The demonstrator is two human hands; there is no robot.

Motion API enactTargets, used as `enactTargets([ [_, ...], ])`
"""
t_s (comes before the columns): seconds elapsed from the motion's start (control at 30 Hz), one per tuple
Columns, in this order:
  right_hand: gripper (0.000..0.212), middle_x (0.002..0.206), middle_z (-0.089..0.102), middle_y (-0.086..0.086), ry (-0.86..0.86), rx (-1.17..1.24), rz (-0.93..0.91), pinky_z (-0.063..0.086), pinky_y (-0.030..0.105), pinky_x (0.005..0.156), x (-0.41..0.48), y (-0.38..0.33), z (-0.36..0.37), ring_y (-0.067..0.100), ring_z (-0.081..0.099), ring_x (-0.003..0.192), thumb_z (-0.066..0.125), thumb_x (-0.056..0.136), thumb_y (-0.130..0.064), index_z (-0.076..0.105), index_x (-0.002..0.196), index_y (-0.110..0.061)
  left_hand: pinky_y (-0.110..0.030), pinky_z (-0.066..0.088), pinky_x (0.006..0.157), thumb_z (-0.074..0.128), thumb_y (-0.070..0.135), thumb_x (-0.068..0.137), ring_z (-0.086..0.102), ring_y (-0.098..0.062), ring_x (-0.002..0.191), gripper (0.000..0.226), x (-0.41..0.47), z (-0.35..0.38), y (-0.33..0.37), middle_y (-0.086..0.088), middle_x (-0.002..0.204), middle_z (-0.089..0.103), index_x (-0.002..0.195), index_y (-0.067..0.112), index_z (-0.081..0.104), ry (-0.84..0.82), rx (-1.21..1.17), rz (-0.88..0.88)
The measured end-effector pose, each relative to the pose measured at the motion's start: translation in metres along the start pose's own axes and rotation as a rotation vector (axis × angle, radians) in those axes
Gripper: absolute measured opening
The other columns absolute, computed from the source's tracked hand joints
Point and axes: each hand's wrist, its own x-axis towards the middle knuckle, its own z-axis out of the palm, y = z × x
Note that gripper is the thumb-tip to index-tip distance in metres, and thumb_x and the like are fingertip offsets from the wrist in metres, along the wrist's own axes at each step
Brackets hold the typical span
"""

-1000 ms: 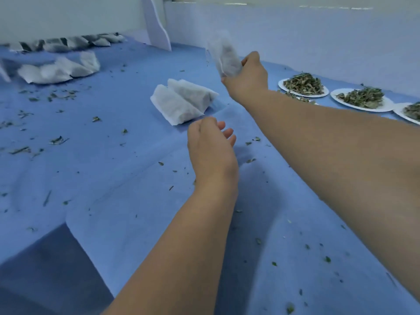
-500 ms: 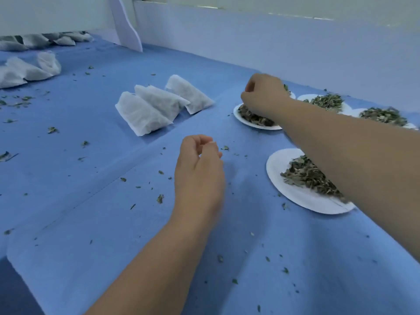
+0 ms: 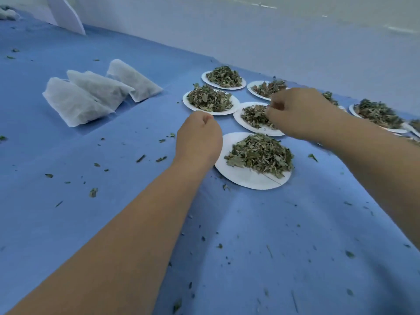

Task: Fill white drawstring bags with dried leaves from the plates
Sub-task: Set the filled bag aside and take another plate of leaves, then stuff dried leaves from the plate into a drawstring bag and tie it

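A wide blue cloth (image 3: 91, 223) lay under both hands and ran away from them to a pale wall (image 3: 272, 42) beyond the right hand. Two bare forearms (image 3: 136, 246) reached in over the cloth from the near edge.

Well to the left of the left hand (image 3: 198, 137), and farther off, three filled white fabric bags (image 3: 100, 87) lay side by side, each touching its neighbour. Their mouths were too unclear to tell tied from untied.

Round white paper plates (image 3: 250, 180) heaped with dried green leaves (image 3: 261, 155) clustered about the hands. The nearest one sat just right of the left hand. A second plate (image 3: 263, 131) lay under the right hand (image 3: 302, 114), and a third plate (image 3: 234, 108) lay just beyond the left knuckles. Two more stood farther off, and others trailed away past the right forearm.

The left hand was curled into a fist, knuckles up, over the cloth, with nothing showing in its grip. The right hand's fingertips (image 3: 272, 108) were drawn together, pinching at the leaves heaped on the second plate.

Small leaf crumbs (image 3: 141, 158) were strewn on the cloth, many of them left of the left hand and more on the near side of both wrists.
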Motion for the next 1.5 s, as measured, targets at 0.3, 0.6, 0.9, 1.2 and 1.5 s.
enactTargets([
  [0.3, 0.022, 0.074, 0.069, 0.017, -0.241, 0.028, 0.284, 0.056, 0.036, 0.072, -0.076, 0.007, 0.011, 0.031, 0.058, 0.069, 0.043, 0.091, -0.008, 0.056, 0.074, -0.005, -0.028, 0.039, 0.062, 0.037, 0.018, 0.097, 0.061, -0.016, 0.090, 0.042, -0.018, 0.026, 0.007, 0.001, 0.128, 0.059, 0.134, 0.027, 0.056, -0.121, 0.067, 0.051],
  [0.6, 0.022, 0.084, 0.075, 0.020, -0.034, 0.427, 0.388, 0.054, 0.031, 0.059, -0.113, 0.020, -0.001, 0.020, 0.070, 0.048, 0.050, 0.087, -0.015, 0.065, 0.098, -0.002, -0.016, 0.047, 0.052, 0.047, 0.005, 0.092, 0.061, -0.004, 0.064, 0.035, -0.056, 0.036, 0.023, 0.004, 0.096, 0.075, 0.083, 0.022, 0.076, 0.232, -0.614, -0.346],
  [0.9, 0.023, 0.088, 0.062, -0.005, 0.167, 0.371, 0.379, 0.044, 0.027, 0.052, -0.204, 0.090, -0.051, 0.009, 0.064, 0.040, 0.062, 0.091, -0.036, 0.059, 0.107, -0.021, -0.024, 0.051, 0.065, 0.046, -0.009, 0.089, 0.069, -0.004, 0.081, 0.042, -0.135, 0.092, 0.070, 0.004, 0.091, 0.072, 0.095, 0.017, 0.078, 0.061, -0.750, -0.369],
  [1.2, 0.024, 0.076, 0.065, -0.013, 0.269, 0.356, 0.461, 0.040, 0.025, 0.057, -0.312, 0.165, -0.075, 0.012, 0.063, 0.058, 0.043, 0.105, -0.045, 0.067, 0.108, -0.042, -0.028, 0.052, 0.090, 0.033, -0.017, 0.090, 0.068, -0.006, 0.101, 0.050, -0.205, 0.169, 0.099, 0.002, 0.105, 0.072, 0.104, 0.009, 0.074, -0.249, -0.678, -0.349],
  [1.5, 0.045, 0.052, 0.053, -0.009, 0.236, 0.406, 0.495, 0.030, 0.028, 0.054, -0.357, 0.191, -0.057, 0.012, 0.041, 0.046, 0.049, 0.102, -0.046, 0.062, 0.084, -0.007, -0.020, 0.052, 0.076, 0.039, -0.015, 0.082, 0.069, -0.001, 0.099, 0.050, -0.247, 0.193, 0.082, 0.004, 0.102, 0.075, 0.092, 0.016, 0.076, -0.304, -0.530, -0.170],
])
